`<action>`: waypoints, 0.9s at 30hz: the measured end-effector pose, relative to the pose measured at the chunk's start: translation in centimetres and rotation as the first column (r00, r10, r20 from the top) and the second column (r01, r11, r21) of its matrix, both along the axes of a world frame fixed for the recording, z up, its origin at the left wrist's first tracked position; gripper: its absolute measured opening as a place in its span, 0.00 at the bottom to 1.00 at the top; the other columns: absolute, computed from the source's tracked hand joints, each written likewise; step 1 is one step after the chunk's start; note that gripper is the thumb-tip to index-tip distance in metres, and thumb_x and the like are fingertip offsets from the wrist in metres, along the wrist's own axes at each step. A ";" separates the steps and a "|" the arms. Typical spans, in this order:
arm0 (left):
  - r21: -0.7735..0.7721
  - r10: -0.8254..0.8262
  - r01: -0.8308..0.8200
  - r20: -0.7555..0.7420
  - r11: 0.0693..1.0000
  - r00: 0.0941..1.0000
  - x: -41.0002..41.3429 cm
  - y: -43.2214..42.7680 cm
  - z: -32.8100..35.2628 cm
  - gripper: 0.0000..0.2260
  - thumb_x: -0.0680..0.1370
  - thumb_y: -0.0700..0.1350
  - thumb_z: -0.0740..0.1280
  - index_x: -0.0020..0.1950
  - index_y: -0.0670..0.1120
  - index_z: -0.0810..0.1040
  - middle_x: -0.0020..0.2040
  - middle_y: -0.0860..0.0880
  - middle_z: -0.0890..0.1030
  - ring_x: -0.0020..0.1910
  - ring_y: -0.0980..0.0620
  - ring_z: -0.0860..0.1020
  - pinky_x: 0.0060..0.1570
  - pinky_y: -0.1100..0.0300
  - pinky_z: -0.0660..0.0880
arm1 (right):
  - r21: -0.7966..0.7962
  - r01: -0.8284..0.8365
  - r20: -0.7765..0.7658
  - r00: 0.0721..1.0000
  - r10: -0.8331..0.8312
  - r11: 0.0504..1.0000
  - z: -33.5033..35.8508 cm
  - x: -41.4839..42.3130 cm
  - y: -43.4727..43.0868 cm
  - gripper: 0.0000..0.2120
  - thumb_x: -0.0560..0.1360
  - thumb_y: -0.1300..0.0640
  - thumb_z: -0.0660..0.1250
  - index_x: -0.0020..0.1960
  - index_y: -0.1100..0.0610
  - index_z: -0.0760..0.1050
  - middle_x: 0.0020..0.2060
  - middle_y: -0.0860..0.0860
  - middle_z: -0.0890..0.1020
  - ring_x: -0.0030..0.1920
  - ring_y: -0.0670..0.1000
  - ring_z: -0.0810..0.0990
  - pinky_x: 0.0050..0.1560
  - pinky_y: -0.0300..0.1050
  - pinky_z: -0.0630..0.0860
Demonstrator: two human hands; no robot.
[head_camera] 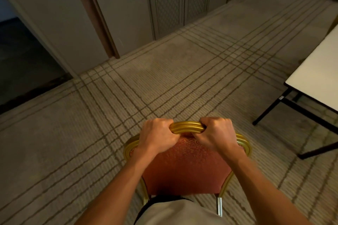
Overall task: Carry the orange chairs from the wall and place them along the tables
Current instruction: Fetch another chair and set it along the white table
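Gripping orange chair (184, 166) back — left hand (157, 133), right hand (215, 131); perhaps lifted.

Dim, warm light. The table (318, 71) right of the right hand (215, 133) is brightest; the doorway (22, 64) far left of the left hand (157, 135) is nearly black. Straight lines bow at the edges; everything is slightly soft.

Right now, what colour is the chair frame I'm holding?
Gold, ribbed tubing; the chair frame shows best in the head view.
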State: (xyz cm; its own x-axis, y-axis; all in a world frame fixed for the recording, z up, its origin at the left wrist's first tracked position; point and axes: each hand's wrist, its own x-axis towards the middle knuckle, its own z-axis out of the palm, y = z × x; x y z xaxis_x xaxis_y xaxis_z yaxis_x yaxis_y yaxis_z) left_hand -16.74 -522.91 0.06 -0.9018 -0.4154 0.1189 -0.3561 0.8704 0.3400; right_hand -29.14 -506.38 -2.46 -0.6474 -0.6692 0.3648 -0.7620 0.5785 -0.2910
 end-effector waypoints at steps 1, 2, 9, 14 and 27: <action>0.002 0.002 -0.002 -0.007 1.000 1.000 -1.6 -1.7 -0.4 0.14 0.73 0.57 0.69 0.36 0.47 0.76 0.39 0.45 0.83 0.43 0.40 0.81 0.38 0.52 0.71 | 0.005 0.007 -0.021 1.000 -0.007 1.000 -0.1 -1.6 -1.6 0.19 0.69 0.39 0.65 0.30 0.52 0.70 0.24 0.48 0.76 0.25 0.53 0.75 0.32 0.41 0.64; 0.001 0.003 -0.003 -0.014 1.000 1.000 -3.2 -3.2 -0.7 0.14 0.73 0.58 0.68 0.38 0.47 0.77 0.40 0.45 0.84 0.44 0.39 0.81 0.39 0.52 0.72 | 0.014 0.016 -0.041 0.999 -0.015 1.000 -0.1 -3.1 -3.0 0.20 0.69 0.38 0.64 0.30 0.52 0.71 0.24 0.48 0.76 0.25 0.53 0.76 0.32 0.41 0.64; -0.027 -0.106 0.103 -0.096 0.994 0.990 -15.5 -12.5 1.8 0.14 0.73 0.57 0.69 0.40 0.47 0.79 0.40 0.43 0.84 0.44 0.36 0.81 0.38 0.51 0.73 | 0.022 0.136 -0.060 0.989 -0.135 0.990 2.7 -13.6 -10.9 0.23 0.70 0.33 0.61 0.32 0.53 0.75 0.25 0.48 0.78 0.26 0.55 0.77 0.31 0.45 0.72; -0.085 -0.190 0.180 -0.138 0.980 0.972 -23.5 -16.5 2.7 0.13 0.71 0.54 0.71 0.35 0.47 0.76 0.36 0.45 0.82 0.39 0.38 0.80 0.33 0.52 0.69 | -0.015 0.163 -0.108 0.980 -0.164 0.986 4.1 -21.0 -14.3 0.23 0.69 0.34 0.60 0.30 0.52 0.74 0.24 0.47 0.77 0.24 0.53 0.76 0.32 0.40 0.64; -0.129 -0.257 0.233 -0.216 0.964 0.942 -49.8 -23.4 2.7 0.15 0.68 0.55 0.68 0.30 0.50 0.66 0.30 0.47 0.79 0.33 0.39 0.79 0.31 0.53 0.70 | -0.106 0.221 -0.134 0.963 -0.234 0.969 3.8 -45.8 -20.8 0.22 0.67 0.36 0.63 0.28 0.54 0.73 0.23 0.50 0.78 0.25 0.56 0.78 0.28 0.43 0.70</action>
State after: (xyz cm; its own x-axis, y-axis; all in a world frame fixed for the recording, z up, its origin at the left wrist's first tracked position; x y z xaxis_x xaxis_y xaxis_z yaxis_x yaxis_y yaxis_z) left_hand -66.53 -546.33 2.80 -0.9176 -0.1603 0.3638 -0.0505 0.9547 0.2934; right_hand -74.97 -527.16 1.32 -0.7150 -0.4707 0.5169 -0.6508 0.7183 -0.2461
